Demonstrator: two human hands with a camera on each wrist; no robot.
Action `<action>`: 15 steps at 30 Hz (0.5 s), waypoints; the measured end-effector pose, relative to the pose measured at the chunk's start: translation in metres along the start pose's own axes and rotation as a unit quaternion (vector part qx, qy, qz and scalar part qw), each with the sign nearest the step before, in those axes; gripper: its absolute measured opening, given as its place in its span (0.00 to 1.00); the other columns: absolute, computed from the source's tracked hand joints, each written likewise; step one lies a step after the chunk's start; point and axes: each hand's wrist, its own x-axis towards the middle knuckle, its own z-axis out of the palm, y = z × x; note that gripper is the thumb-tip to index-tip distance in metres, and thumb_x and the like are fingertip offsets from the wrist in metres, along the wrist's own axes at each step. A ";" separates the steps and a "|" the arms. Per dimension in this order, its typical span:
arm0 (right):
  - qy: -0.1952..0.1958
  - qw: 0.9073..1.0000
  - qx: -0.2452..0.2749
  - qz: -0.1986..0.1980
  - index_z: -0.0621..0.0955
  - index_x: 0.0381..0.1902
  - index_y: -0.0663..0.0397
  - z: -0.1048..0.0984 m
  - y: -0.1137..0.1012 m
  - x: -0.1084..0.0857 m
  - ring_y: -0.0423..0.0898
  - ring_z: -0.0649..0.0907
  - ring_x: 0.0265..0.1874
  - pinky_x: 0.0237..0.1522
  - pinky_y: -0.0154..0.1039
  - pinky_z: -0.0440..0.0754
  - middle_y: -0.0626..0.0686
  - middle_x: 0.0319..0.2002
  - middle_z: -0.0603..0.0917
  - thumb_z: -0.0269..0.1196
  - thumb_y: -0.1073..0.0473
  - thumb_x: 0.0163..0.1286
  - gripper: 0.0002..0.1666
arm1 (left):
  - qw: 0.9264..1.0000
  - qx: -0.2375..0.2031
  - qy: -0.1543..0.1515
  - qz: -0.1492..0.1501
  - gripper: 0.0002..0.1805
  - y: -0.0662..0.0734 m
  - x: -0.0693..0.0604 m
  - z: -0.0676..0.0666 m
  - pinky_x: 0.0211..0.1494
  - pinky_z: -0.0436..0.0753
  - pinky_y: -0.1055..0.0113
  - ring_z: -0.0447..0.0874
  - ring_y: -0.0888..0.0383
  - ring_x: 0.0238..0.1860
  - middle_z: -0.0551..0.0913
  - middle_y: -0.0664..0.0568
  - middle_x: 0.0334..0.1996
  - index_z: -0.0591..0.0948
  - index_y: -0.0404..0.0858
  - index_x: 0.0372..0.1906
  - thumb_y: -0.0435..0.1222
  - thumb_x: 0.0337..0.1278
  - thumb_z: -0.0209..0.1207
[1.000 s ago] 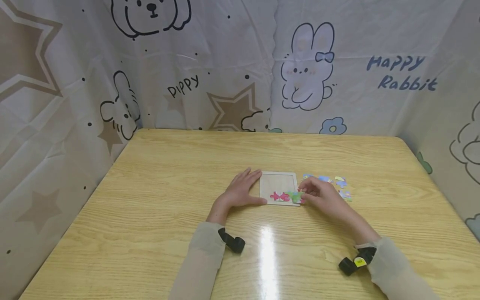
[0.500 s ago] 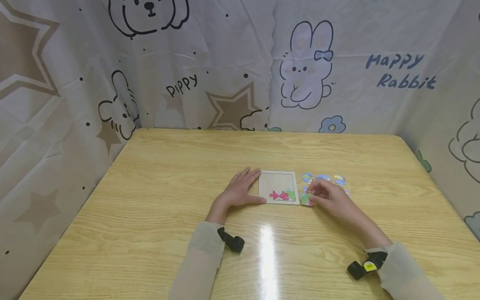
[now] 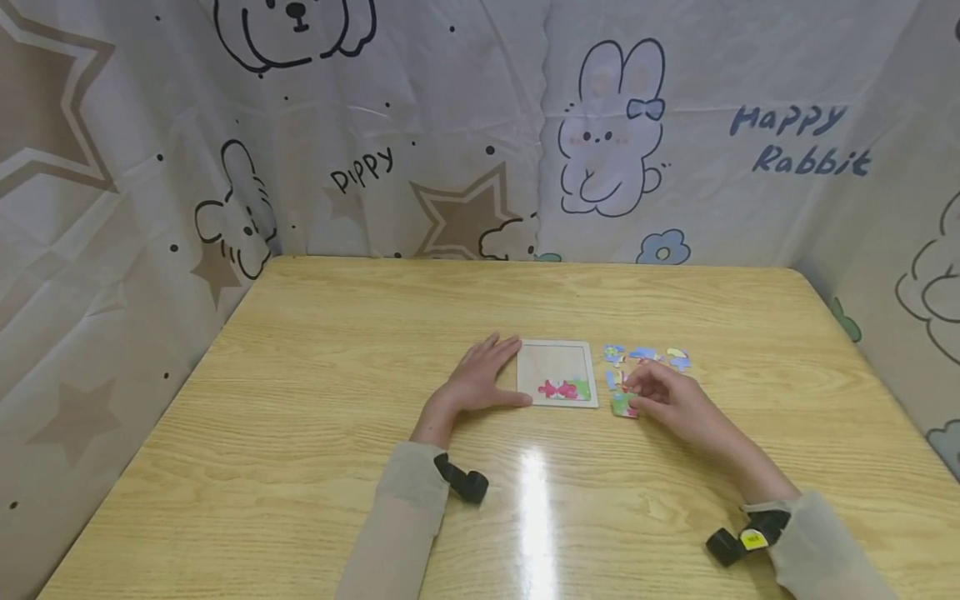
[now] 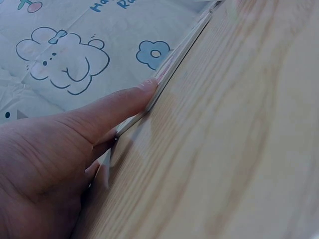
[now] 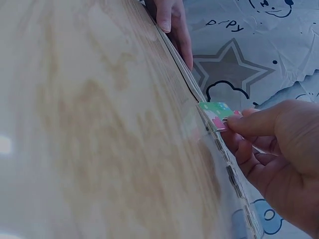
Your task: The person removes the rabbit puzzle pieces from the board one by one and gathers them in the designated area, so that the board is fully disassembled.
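My left hand (image 3: 477, 379) lies at the left side of a shallow puzzle tray (image 3: 520, 371), its extended fingers at the top left corner and its thumb along the lower edge. A few joined pink and green puzzle pieces (image 3: 566, 389) lie in the tray's lower right part. In the right wrist view my right hand (image 5: 281, 144) pinches a green and pink puzzle piece (image 5: 215, 113) between thumb and fingers. That hand is just right of the tray, over part of the loose pieces, and hides some of them.
Several loose blue puzzle pieces (image 3: 645, 354) lie right of the tray on the wooden table (image 3: 375, 333). A printed cloth (image 3: 450, 125) hangs behind and at both sides of the table. Each wrist wears a small black camera.
My right hand has drawn the green and pink puzzle piece rightward, from over the tray's lower right corner to the table beside it. My left hand has stayed at the tray.
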 end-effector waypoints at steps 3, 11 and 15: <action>-0.005 1.000 0.000 -0.004 0.78 0.44 0.61 -0.001 0.001 -0.001 0.31 0.78 0.35 0.36 0.25 0.82 0.55 0.40 0.80 0.63 0.70 0.65 0.10 | 1.000 0.001 -0.001 0.000 0.51 0.000 0.000 0.000 0.84 0.40 0.52 0.36 0.52 0.81 0.52 0.56 0.79 0.54 0.47 0.78 0.56 0.53 0.66; -0.015 0.999 -0.039 -0.011 0.79 0.42 0.57 0.000 0.003 -0.001 0.33 0.73 0.30 0.30 0.27 0.75 0.50 0.37 0.77 0.65 0.68 0.64 0.09 | 1.000 0.002 0.001 -0.001 0.51 0.001 -0.001 -0.001 0.84 0.40 0.51 0.37 0.51 0.81 0.52 0.55 0.79 0.54 0.46 0.78 0.56 0.53 0.65; -0.025 0.999 -0.048 0.002 0.80 0.42 0.56 0.000 0.004 0.000 0.34 0.71 0.28 0.27 0.28 0.72 0.49 0.34 0.76 0.65 0.66 0.65 0.08 | 1.000 0.004 0.002 -0.002 0.51 0.002 -0.002 -0.001 0.84 0.40 0.51 0.37 0.51 0.81 0.52 0.55 0.79 0.54 0.46 0.78 0.56 0.53 0.65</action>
